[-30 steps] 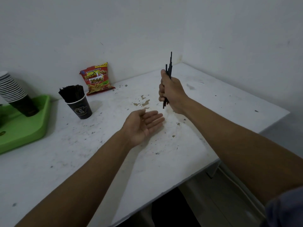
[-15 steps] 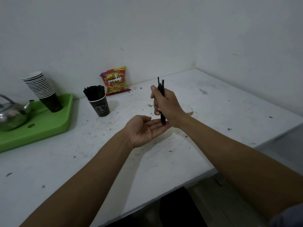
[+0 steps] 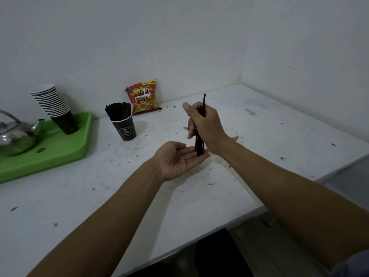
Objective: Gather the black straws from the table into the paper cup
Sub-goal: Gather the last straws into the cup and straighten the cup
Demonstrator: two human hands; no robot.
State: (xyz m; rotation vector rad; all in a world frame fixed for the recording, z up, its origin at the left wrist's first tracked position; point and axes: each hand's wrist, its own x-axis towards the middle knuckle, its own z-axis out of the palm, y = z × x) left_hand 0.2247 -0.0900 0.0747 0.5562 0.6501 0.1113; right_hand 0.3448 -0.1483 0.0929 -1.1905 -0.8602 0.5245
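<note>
Head view
Table (image 3: 259, 136): flat white top, matte, scuffed, dotted with dark flecks and a few brown stains; it sits in a corner of two plain white walls.
Straws (image 3: 199, 145): a small bundle of thin, straight, stiff black sticks, upright, above the table's middle; one tip stands clear above the rest, the lower ends rest on the left fingers.
Right hand (image 3: 204, 126): fingers wrapped tight round the bundle's middle, thumb up on the far side.
Left hand (image 3: 177, 159): palm up, fingers straight, lying side by side and slightly cupped, gripping nothing, just under the straw ends.
Cup (image 3: 124, 128): black paper, tapered, white rim, a pale cup drawing on its side; on the table, left of the hands and well apart from them.
Straws in cup (image 3: 117, 110): a dense black bunch, packed, ends fanning a little above the rim.
Snack bag (image 3: 143, 96): glossy red and yellow foil, crinkled, propped against the wall at the table's back, just right of the cup.
Tray (image 3: 60, 154): smooth green plastic, rounded corners, raised lip; at the table's left end.
Cup stack (image 3: 54, 104): nested paper cups, black outside with white rims, leaning left, on the tray.
Kettle (image 3: 16, 138): shiny rounded metal, short spout, arched handle; on the tray's left part, cut by the frame edge.
</note>
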